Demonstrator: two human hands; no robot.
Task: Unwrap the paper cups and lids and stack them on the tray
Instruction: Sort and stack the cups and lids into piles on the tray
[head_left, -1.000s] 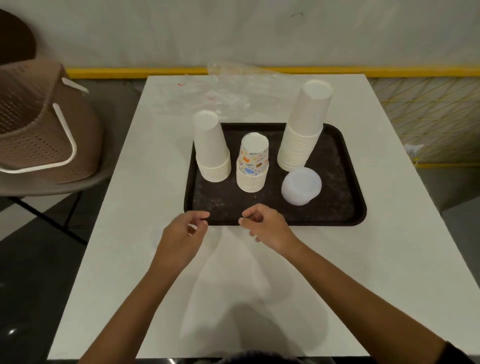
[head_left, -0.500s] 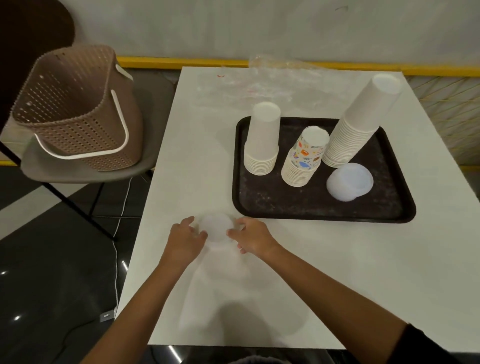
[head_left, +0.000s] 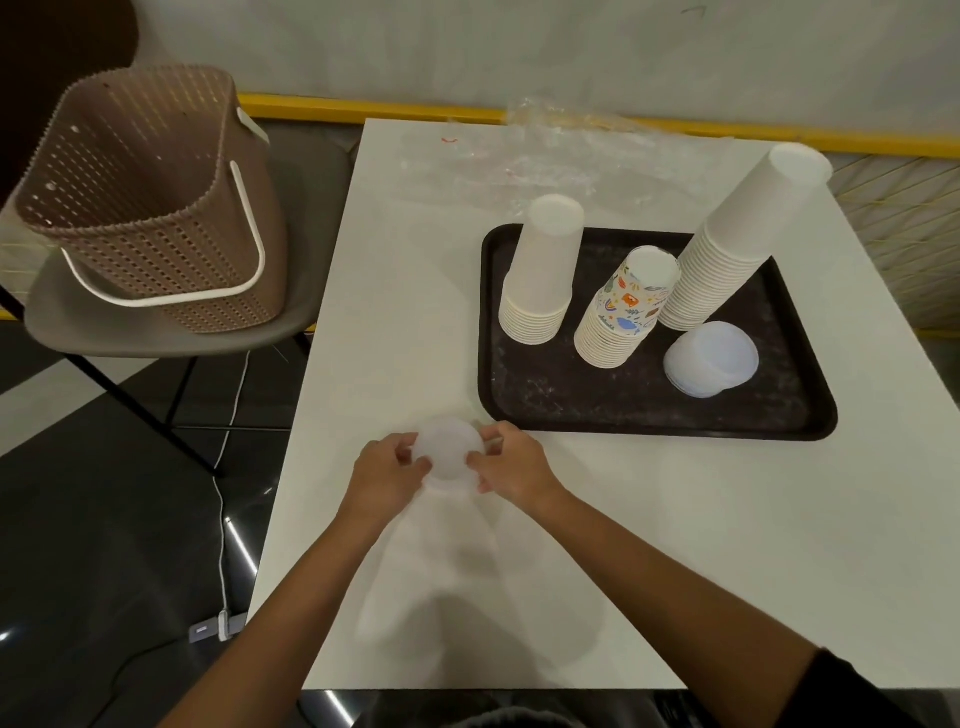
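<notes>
Head view: pinching the translucent lid stack between left hand and right hand, fingers curling on opposite rims, over the table just beside the tray's near-left corner. Probably handling as light, thin, bendy, slippery plastic; gripping by the rims, squeezing gently.

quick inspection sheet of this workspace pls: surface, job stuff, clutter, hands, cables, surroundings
surface: white table, with a black tray on its far right part.
job's things: the tray holds a short white cup stack, a patterned cup stack, a tall white cup stack and a lid pile. The cups are upside down. A second lid stack is off the tray, near its near left corner.
clutter: clear plastic wrap at the table's far edge.
grippers: left hand and right hand grip opposite sides of the second lid stack.
cables: white cable on the floor left of the table.
surroundings: brown basket on a grey chair.
</notes>
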